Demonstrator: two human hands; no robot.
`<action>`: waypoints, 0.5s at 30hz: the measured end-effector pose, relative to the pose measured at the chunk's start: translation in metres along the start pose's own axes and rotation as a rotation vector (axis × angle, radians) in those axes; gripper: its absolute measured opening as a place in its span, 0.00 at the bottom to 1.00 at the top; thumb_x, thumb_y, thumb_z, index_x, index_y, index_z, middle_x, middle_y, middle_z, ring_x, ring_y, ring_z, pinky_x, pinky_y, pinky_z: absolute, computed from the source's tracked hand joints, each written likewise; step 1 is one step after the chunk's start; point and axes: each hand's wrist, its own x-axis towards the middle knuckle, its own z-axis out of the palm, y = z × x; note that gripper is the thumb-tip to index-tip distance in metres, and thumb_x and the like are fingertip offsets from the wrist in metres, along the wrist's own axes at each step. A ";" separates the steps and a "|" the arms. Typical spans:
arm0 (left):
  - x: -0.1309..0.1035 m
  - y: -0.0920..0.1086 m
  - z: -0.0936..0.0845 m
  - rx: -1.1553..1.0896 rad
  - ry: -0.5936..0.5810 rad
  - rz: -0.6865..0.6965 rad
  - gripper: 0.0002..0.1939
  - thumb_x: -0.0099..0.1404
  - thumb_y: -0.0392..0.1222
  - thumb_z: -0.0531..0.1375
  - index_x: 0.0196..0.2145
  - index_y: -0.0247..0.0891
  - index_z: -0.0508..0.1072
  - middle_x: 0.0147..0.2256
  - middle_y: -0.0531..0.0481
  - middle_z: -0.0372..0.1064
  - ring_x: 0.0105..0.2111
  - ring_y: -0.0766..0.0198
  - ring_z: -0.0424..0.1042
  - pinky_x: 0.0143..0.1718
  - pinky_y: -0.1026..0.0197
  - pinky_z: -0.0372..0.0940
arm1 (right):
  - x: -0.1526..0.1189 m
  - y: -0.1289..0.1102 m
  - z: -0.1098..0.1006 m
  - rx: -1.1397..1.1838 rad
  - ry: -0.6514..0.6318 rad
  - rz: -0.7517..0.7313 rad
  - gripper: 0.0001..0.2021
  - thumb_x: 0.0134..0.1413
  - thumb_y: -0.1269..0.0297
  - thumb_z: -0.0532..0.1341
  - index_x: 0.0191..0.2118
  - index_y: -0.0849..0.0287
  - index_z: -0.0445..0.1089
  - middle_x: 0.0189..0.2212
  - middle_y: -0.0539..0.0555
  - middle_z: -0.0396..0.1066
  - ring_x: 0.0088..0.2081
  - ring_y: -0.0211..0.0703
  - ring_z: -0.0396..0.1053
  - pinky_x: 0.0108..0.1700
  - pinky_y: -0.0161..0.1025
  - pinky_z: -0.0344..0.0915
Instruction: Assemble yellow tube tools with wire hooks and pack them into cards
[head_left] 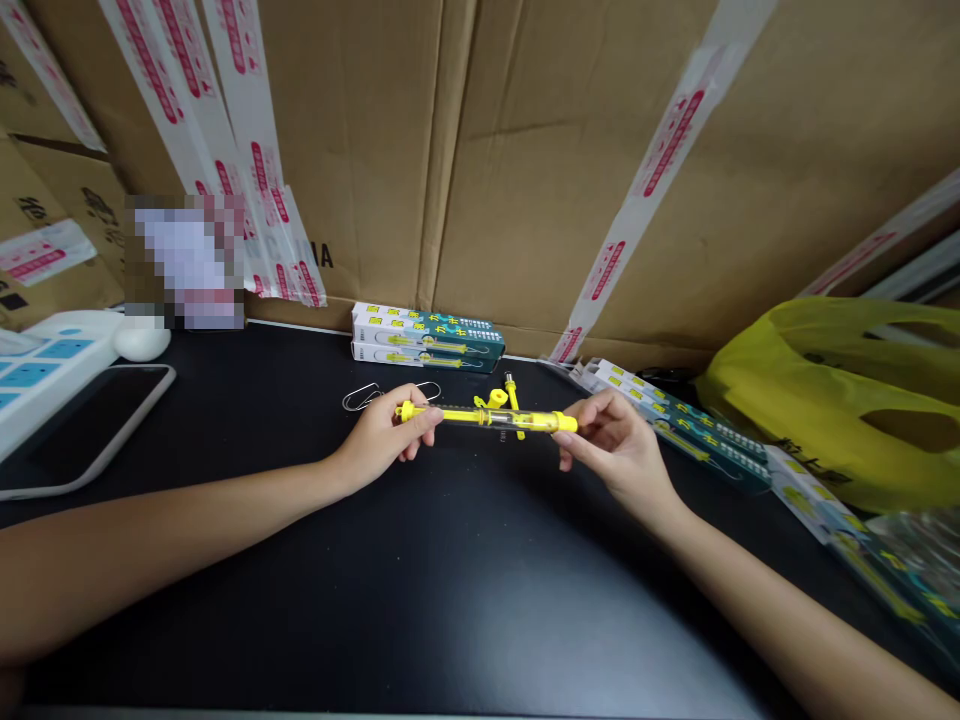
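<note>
A clear tubular spring scale [517, 420] with yellow ends and a yellow inner rod is held level above the black table. My left hand [386, 432] pinches its left end between thumb and fingers. My right hand [619, 445] grips the yellow cap at the right end. Just behind the tube lie small yellow parts [496, 399], one of them ring-shaped, and a yellow piece with a metal tip [511, 386]. Bent metal wire hooks [361, 397] lie behind my left hand, which partly covers them.
Printed spring-scale boxes [427, 338] stand against the cardboard wall [585, 170]. More boxes [675, 420] run along the right, beside a yellow plastic bag [825, 390]. On the left are a phone [82, 430], a white power strip [56, 350] and a white rounded object [142, 340].
</note>
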 end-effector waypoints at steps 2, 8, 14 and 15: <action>0.000 0.000 0.000 0.000 0.007 -0.006 0.12 0.64 0.46 0.57 0.28 0.37 0.59 0.23 0.57 0.65 0.17 0.76 0.59 0.17 0.71 0.55 | -0.001 -0.001 0.000 -0.020 -0.008 0.007 0.15 0.44 0.63 0.69 0.27 0.57 0.60 0.26 0.47 0.65 0.21 0.32 0.65 0.20 0.32 0.68; 0.000 -0.001 0.000 0.011 -0.003 -0.003 0.12 0.64 0.47 0.56 0.29 0.37 0.59 0.24 0.57 0.65 0.17 0.76 0.60 0.17 0.71 0.55 | -0.003 -0.005 0.002 -0.032 -0.036 0.001 0.14 0.45 0.63 0.69 0.26 0.58 0.60 0.26 0.48 0.66 0.21 0.32 0.65 0.20 0.32 0.68; -0.001 0.000 0.000 0.031 0.003 0.002 0.12 0.63 0.46 0.57 0.28 0.38 0.59 0.23 0.57 0.65 0.17 0.76 0.59 0.18 0.71 0.56 | -0.004 -0.005 0.002 -0.024 -0.081 -0.007 0.14 0.46 0.65 0.68 0.26 0.58 0.59 0.26 0.47 0.65 0.21 0.32 0.65 0.20 0.31 0.68; -0.001 0.001 0.000 0.034 0.006 -0.002 0.12 0.63 0.46 0.57 0.28 0.38 0.59 0.23 0.57 0.65 0.17 0.76 0.59 0.18 0.71 0.56 | -0.004 -0.004 0.002 -0.023 -0.083 -0.009 0.14 0.46 0.65 0.68 0.26 0.57 0.59 0.26 0.47 0.65 0.21 0.32 0.65 0.20 0.31 0.68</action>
